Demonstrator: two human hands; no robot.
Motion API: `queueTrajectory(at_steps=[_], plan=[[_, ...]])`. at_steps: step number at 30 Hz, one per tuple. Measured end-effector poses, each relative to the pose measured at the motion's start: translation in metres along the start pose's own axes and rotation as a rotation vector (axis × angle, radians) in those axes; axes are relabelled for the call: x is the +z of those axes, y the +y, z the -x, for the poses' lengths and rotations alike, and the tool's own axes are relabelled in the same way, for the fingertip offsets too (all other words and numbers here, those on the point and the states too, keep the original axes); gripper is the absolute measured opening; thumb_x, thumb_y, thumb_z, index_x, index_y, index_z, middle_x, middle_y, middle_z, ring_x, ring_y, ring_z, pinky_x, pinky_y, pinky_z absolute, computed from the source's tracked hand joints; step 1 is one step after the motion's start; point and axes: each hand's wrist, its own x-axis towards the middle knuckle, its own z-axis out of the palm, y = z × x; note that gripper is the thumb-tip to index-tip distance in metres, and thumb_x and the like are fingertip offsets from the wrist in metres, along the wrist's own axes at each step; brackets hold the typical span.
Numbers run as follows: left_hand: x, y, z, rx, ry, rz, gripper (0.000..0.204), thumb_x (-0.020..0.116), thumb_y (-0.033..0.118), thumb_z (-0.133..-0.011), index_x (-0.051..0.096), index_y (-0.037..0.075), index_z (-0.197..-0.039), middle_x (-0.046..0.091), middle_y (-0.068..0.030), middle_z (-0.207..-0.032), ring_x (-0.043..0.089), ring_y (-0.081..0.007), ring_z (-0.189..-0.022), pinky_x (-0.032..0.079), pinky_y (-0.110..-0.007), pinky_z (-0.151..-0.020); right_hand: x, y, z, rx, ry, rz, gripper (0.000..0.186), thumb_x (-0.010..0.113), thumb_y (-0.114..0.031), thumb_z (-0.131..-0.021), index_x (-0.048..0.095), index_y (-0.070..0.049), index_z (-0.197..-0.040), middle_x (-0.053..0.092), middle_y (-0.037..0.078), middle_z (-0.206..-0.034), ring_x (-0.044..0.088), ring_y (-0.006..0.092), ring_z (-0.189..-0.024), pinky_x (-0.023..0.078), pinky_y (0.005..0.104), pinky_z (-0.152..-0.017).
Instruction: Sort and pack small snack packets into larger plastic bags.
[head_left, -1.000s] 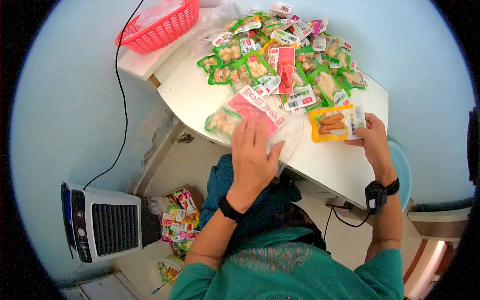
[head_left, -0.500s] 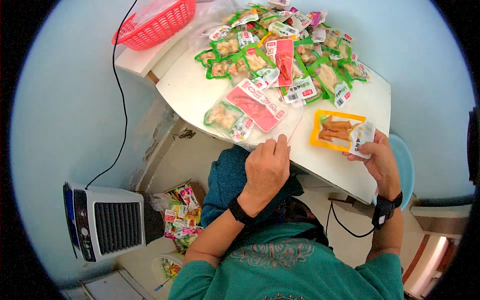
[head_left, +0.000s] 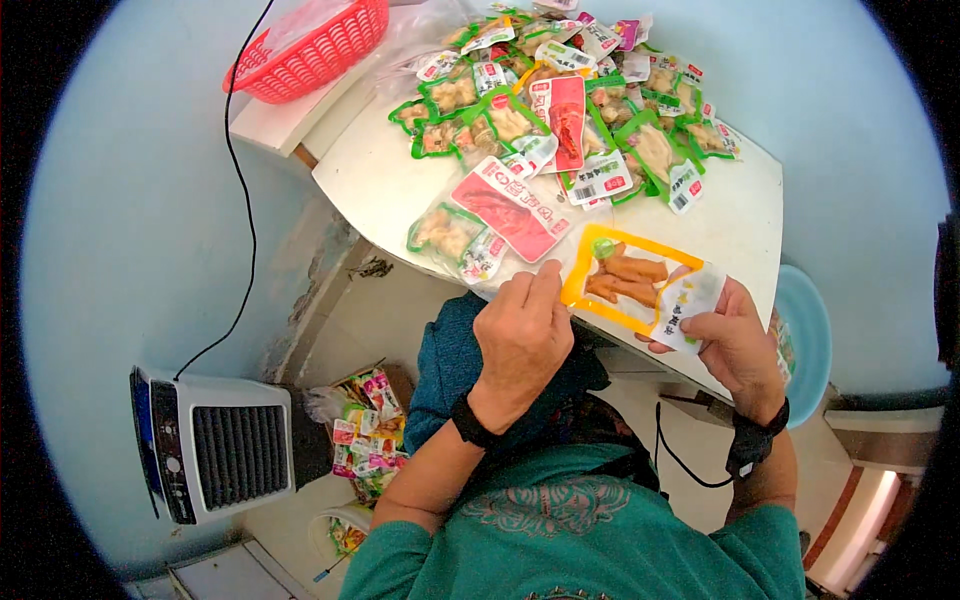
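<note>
In my right hand (head_left: pixel 738 342) is a flat snack packet (head_left: pixel 632 278) with a yellow border, a clear window showing brown pieces and a white end, gripped between thumb and fingers. It is raised over the table's front edge, its left end close to my left fingertips. My left hand (head_left: pixel 522 340) is closed at the near edge of a clear plastic bag (head_left: pixel 574 232), pinching it. Inside that bag lie a red-and-white packet (head_left: pixel 510 210) and a green-edged packet (head_left: pixel 443 232).
Several green-edged packets (head_left: pixel 655 150) are heaped at the back of the white table (head_left: pixel 735 250). A red basket (head_left: pixel 320 55) stands back left. To the right is a blue basin (head_left: pixel 808 340). An air cooler (head_left: pixel 235 450) and a box of packets (head_left: pixel 370 430) are low on the left.
My right hand has brought the yellow-bordered packet left and nearer, toward the bag's mouth. My left hand has shifted slightly left, still closed. More of the blue basin shows.
</note>
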Motion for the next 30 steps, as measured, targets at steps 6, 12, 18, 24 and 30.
queueTrajectory(at_steps=[6,12,18,24,30], plan=[[-0.002,-0.005,-0.003,-0.030,0.078,-0.002,0.019,0.064,0.000,-0.081,0.065,0.003,-0.100,0.057,-0.0116,-0.070,0.057,-0.0282,-0.058,0.046,-0.037,-0.050,-0.001,0.001,-0.002,0.005,-0.023,0.020,0.059,0.047,0.015,-0.070,0.043,0.007,-0.128,0.060,0.019,-0.118,0.064,0.0316,-0.102,0.060,0.0439,-0.079],[-0.006,-0.002,-0.004,-0.045,0.062,0.023,0.022,0.064,0.001,-0.081,0.065,0.003,-0.103,0.057,-0.0117,-0.069,0.057,-0.0267,-0.057,0.046,-0.036,-0.050,0.006,0.008,-0.007,0.035,-0.066,-0.015,0.057,0.046,0.015,-0.071,0.044,0.007,-0.128,0.059,0.019,-0.119,0.064,0.0308,-0.104,0.059,0.0444,-0.083],[-0.007,0.004,-0.008,0.014,0.077,0.009,0.028,0.066,0.000,-0.074,0.064,0.003,-0.102,0.056,-0.0098,-0.073,0.059,-0.0261,-0.061,0.048,-0.034,-0.053,0.034,0.028,-0.029,0.076,-0.254,-0.129,0.055,0.050,0.011,-0.082,0.036,0.005,-0.134,0.051,0.018,-0.131,0.056,0.0284,-0.116,0.052,0.0431,-0.094],[-0.008,0.007,-0.003,0.016,0.061,0.014,0.023,0.065,0.001,-0.079,0.066,0.003,-0.102,0.057,-0.0116,-0.071,0.058,-0.0291,-0.060,0.047,-0.036,-0.053,0.054,0.047,-0.059,0.066,-0.309,-0.307,0.055,0.047,0.011,-0.084,0.036,0.003,-0.136,0.051,0.015,-0.134,0.052,0.0245,-0.123,0.043,0.0390,-0.104],[-0.009,0.007,-0.003,0.039,0.114,0.037,0.022,0.066,0.002,-0.079,0.067,0.004,-0.101,0.057,-0.0112,-0.071,0.059,-0.0292,-0.059,0.047,-0.036,-0.052,0.079,0.052,-0.088,-0.002,-0.423,-0.419,0.051,0.047,0.005,-0.090,0.034,0.002,-0.140,0.049,0.013,-0.135,0.052,0.0232,-0.121,0.044,0.0368,-0.102]])
